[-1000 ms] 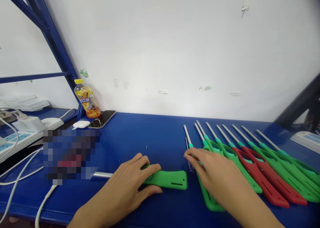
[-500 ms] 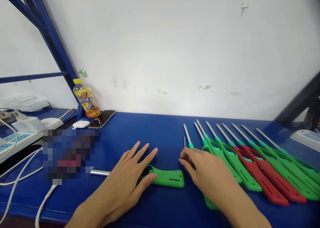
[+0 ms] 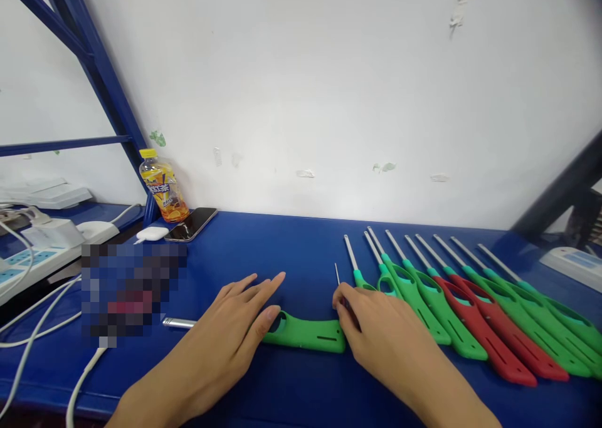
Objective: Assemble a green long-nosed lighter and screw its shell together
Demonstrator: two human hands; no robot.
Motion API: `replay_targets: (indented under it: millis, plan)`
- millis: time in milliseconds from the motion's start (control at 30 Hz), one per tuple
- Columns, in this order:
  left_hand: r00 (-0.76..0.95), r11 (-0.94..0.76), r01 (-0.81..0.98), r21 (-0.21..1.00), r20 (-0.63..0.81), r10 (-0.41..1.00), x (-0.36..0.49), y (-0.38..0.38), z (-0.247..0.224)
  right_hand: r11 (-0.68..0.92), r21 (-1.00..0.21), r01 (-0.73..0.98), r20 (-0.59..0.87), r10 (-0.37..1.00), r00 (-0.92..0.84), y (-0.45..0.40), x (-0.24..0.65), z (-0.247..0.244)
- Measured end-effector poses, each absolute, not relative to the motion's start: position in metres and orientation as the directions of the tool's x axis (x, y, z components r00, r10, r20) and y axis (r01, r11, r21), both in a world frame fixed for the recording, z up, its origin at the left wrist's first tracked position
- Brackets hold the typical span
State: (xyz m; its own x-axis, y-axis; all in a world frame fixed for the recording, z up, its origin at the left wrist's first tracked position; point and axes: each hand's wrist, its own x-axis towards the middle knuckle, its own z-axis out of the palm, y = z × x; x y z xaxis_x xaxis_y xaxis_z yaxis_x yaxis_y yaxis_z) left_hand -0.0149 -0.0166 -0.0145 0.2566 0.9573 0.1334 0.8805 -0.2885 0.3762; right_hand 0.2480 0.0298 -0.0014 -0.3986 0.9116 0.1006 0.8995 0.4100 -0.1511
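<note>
A long green lighter (image 3: 305, 335) lies crosswise on the blue counter (image 3: 282, 252), slotted handle end pointing right, silver tube pointing left, its middle partly covered. Just beyond its handle end, a slim metal-shafted tool (image 3: 337, 274) points away, leaning slightly left, its lower part hidden.

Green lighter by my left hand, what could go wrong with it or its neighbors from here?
The left hand is over the green lighter with its fingers spread, not wrapped round it, so the lighter might slide if pushed. The right hand holds a thin-shafted tool and hides most of the handle of the end lighter, so it could knock that one askew.
</note>
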Motion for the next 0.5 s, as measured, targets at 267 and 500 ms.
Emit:
replay_targets:
  millis: [267, 500]
  plan:
    - [0.167, -0.207, 0.853, 0.479, 0.126, 0.978, -0.023, -0.015, -0.008, 0.432, -0.124, 0.893, 0.160, 0.897, -0.412, 0.033, 0.247, -0.005]
    - [0.200, -0.294, 0.862, 0.413, 0.256, 0.946, -0.031, -0.006, -0.009, 0.441, -0.164, 0.882, 0.319, 0.870, -0.376, 0.032, 0.252, -0.002]
